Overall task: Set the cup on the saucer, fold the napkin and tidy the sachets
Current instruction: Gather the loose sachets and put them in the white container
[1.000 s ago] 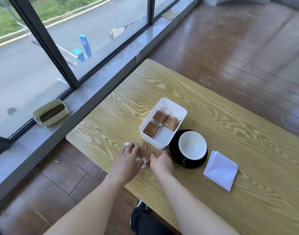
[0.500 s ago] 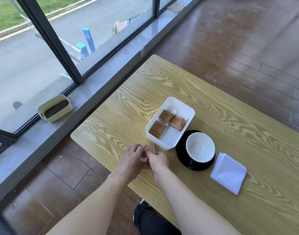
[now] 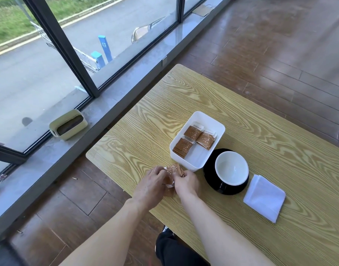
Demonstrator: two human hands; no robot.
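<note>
Sunlit glass runs along the left, with a pale green bin [image 3: 68, 125] on the sill and the yellow wood-grain table [image 3: 260, 116] beyond it. Near the table's front edge the left hand [image 3: 152, 184] and right hand [image 3: 186, 182] have come together since a second ago: the loose sachets [image 3: 173, 169], which then lay fanned flat under spread fingers, are now gathered into a small upright stack pinched between both hands, fingers curled in from either side, the brown faces showing just above the knuckles. How many are in the stack cannot be told. Just beside them to the right sits the white tray [image 3: 214, 120], already holding several sachets in rough piles — the likely home for this bundle, so the tidying looks nearly done. Further right, the white cup [image 3: 232, 170] stands upright on the black saucer [image 3: 209, 177], the saucer touching the tray's corner; that step appears finished. Rightmost, the white napkin [image 3: 264, 197] lies folded into a neat square near the saucer — apparently also done.
</note>
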